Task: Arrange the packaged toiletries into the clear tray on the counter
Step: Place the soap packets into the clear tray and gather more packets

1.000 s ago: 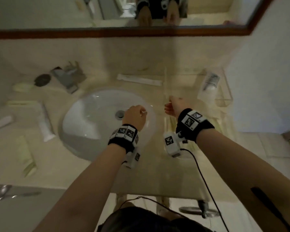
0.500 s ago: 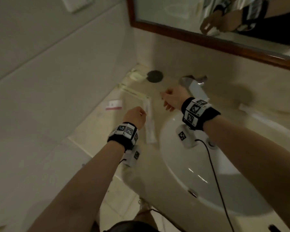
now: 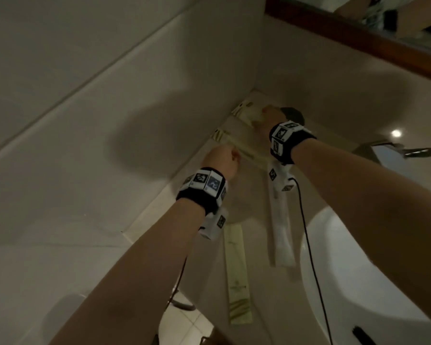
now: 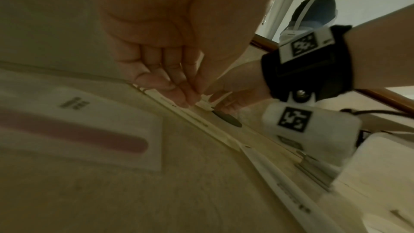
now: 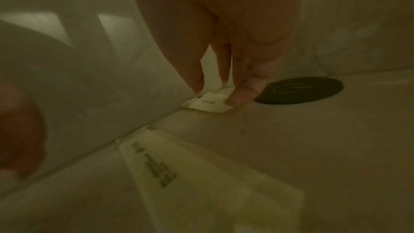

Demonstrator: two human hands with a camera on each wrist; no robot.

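Note:
My left hand (image 3: 230, 156) (image 4: 193, 97) is at the counter's left edge by the wall. Its thumb and curled fingertips pinch a long thin pale packet (image 3: 250, 153) (image 4: 202, 124). My right hand (image 3: 262, 116) (image 5: 216, 94) reaches into the back corner, where thumb and fingers pinch a small pale packet (image 3: 248, 113) (image 5: 209, 105) lying on the counter. A long pale green sachet (image 3: 237, 267) and a long white packet (image 3: 281, 235) lie nearer me. The clear tray is out of view.
A black round disc (image 3: 295, 113) (image 5: 300, 89) sits just right of the small packet. A flat packet with a pink strip (image 4: 78, 130) lies beside my left hand. The white sink (image 3: 358, 282) and the faucet (image 3: 396, 150) are to the right, walls behind and to the left.
The head view swung from the sink to the counter's left corner. Both hands travelled left and forward and came down onto packets by the wall.

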